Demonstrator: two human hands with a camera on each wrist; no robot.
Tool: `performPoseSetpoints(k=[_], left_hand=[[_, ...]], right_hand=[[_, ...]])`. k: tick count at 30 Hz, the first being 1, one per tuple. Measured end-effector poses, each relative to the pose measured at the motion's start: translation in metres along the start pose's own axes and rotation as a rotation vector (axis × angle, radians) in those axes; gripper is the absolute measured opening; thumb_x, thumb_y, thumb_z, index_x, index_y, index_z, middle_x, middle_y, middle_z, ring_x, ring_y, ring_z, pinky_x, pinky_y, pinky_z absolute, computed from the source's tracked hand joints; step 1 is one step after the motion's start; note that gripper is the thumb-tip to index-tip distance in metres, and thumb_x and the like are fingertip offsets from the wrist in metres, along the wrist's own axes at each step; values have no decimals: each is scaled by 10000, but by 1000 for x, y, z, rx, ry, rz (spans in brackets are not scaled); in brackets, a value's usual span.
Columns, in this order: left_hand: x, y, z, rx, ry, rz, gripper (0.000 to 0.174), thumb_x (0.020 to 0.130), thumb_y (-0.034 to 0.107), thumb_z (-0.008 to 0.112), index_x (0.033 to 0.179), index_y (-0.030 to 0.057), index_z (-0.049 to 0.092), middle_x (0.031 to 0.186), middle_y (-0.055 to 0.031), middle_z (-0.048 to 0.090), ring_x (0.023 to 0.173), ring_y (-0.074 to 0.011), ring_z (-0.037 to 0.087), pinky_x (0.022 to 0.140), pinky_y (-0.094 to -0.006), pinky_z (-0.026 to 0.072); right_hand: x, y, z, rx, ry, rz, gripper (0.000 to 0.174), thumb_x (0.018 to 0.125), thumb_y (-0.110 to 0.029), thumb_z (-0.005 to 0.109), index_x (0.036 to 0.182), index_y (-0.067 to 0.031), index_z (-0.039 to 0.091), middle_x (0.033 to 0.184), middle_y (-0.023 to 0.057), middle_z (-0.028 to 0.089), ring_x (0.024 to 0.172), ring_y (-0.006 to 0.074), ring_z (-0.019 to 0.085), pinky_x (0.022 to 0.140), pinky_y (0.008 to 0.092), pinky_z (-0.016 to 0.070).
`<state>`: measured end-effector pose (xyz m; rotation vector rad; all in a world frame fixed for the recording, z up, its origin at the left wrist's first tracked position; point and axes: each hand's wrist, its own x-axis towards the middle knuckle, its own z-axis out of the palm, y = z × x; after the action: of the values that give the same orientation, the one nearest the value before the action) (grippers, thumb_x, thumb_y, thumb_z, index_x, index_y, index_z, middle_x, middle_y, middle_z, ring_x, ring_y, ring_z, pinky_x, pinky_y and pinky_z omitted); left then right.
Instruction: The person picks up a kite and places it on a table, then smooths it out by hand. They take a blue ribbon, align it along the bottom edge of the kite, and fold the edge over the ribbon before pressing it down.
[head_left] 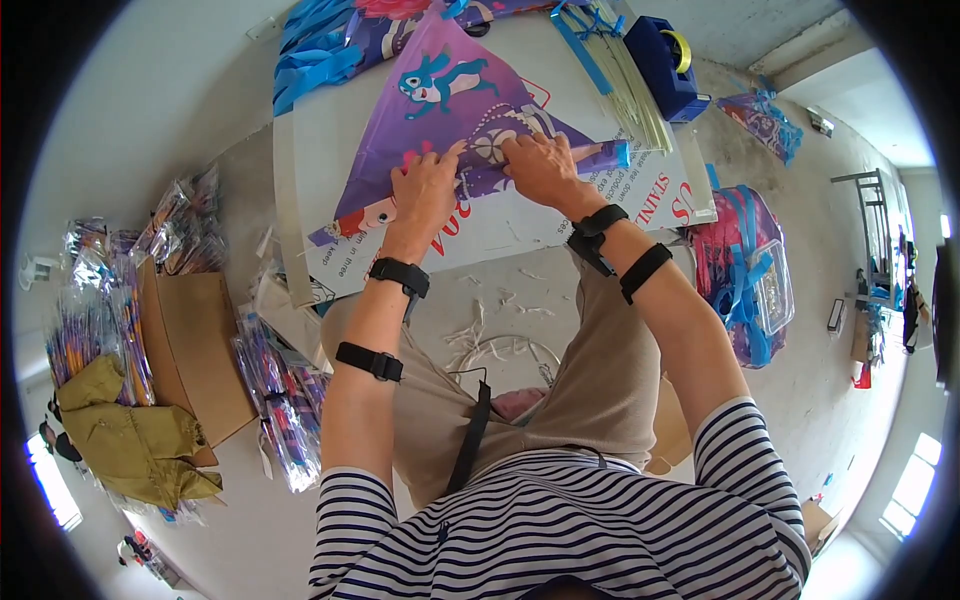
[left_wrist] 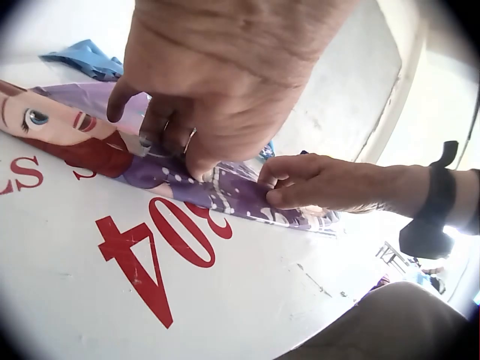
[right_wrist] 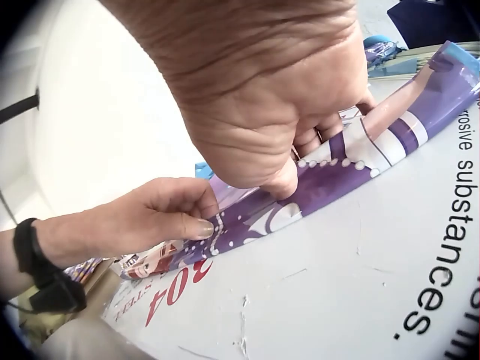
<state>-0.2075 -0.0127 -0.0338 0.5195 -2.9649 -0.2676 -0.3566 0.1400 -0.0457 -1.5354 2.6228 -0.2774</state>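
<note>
A purple triangular kite (head_left: 385, 140), printed with a blue rabbit and a red-haired figure, lies on a white board (head_left: 345, 262) in front of me. Its near edge is folded over into a narrow band, best seen in the right wrist view. My left hand (head_left: 425, 190) pinches this fold near its middle, thumb on the near side and fingers behind. Close to its right, my right hand (head_left: 545, 175) grips the same fold with bent fingers and thumb. A light-blue tip (head_left: 622, 153) ends the fold on the right. The palms hide part of the fingers in the wrist views.
Blue ribbons (head_left: 310, 70) lie at the board's back left. Thin pale sticks (head_left: 628, 85) and a blue tape dispenser (head_left: 665, 75) sit at the back right. A purple bag (head_left: 735, 270) stands right of the board. Left on the floor are wrapped packs and a cardboard box (head_left: 190, 330).
</note>
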Motion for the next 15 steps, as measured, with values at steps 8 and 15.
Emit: performPoseSetpoints(k=[8, 15], left_hand=[[-25, 24, 15, 89, 212, 201, 555, 900, 176, 708, 1426, 105, 544, 1421, -75, 537, 1335, -302, 506, 1067, -585, 389], [-43, 30, 34, 4, 142, 191, 698, 885, 392, 727, 1461, 65, 506, 1571, -78, 436, 1463, -282, 391, 1179, -607, 262]], right_hand=[[2, 0, 0, 18, -17, 25, 241, 921, -227, 648, 1147, -144, 661, 1125, 97, 688, 1163, 325, 609, 975, 618, 360], [-4, -5, -7, -16, -16, 40, 298, 937, -276, 678, 1180, -110, 630, 1123, 84, 656, 1181, 288, 589, 972, 550, 401]])
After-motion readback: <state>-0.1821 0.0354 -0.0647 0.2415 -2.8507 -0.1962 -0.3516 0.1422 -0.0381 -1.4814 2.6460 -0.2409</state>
